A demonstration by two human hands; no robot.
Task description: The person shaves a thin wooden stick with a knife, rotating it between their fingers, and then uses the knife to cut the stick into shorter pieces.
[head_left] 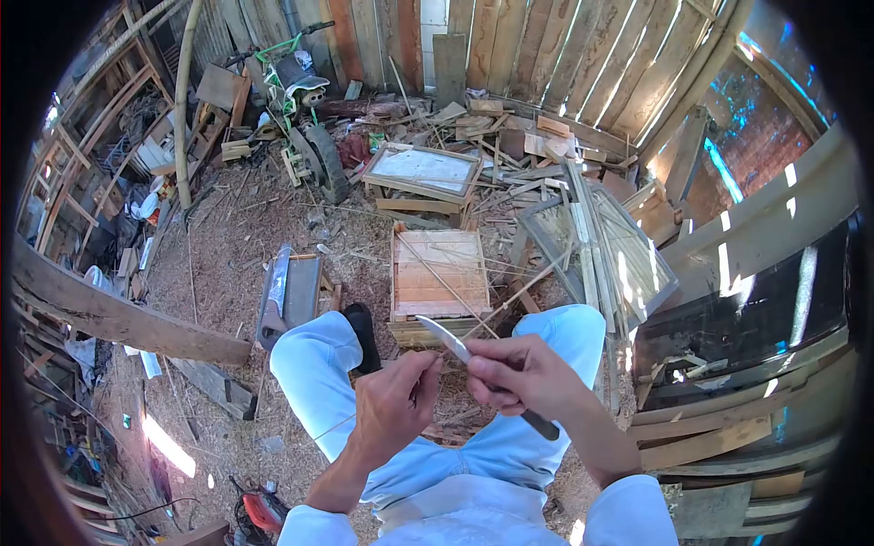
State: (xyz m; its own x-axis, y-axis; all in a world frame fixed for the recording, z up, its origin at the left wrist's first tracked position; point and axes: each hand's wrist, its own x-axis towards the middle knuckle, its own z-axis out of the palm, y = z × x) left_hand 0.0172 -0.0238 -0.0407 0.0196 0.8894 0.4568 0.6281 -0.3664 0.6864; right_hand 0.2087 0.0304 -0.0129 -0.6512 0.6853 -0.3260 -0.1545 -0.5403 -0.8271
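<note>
My right hand is closed around a knife. Its blade points up and to the left, and the end of its dark handle shows below the fist. Close by on the left, my left hand is closed in a pinch, with a thin stick showing past its wrist side. Most of that stick is hidden by the fingers. The two hands are near each other above my lap. Beyond them, a wooden box sits between my feet, with slender sticks lying across it.
A handsaw rests on a dark-topped stand at left. Framed panels and mesh frames lie ahead among scrap wood. A green bike stands at the back. A beam juts in from the left.
</note>
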